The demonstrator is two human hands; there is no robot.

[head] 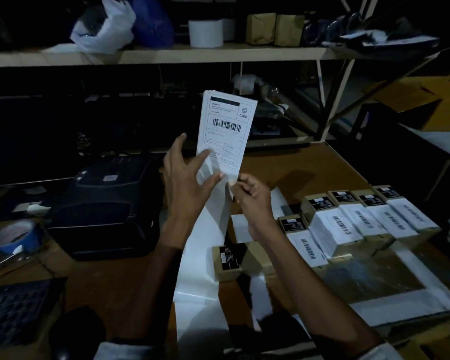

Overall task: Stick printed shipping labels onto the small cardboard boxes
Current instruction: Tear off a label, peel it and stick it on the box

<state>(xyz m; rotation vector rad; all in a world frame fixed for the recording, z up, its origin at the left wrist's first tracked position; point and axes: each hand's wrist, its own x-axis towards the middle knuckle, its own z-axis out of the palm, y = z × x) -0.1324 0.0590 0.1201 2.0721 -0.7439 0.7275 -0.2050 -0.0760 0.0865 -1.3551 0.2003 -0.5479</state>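
Observation:
A printed shipping label (225, 131) with a barcode stands upright in front of me, above the desk. My left hand (190, 175) supports its lower part with spread, straight fingers. My right hand (250, 194) pinches the label's bottom right corner, where the backing strip (211, 229) hangs down toward the table. To the right, several small cardboard boxes (333, 224) sit in rows, most with white barcode labels on top. One box (231, 261) near my right forearm shows only a black sticker.
A black label printer (109, 203) sits left of my hands, with a roll of blue tape (16, 236) further left and a keyboard (13, 310) at the bottom left. Shelves (166, 54) with bags and parcels run across the back. White sheets (413, 281) lie under the boxes.

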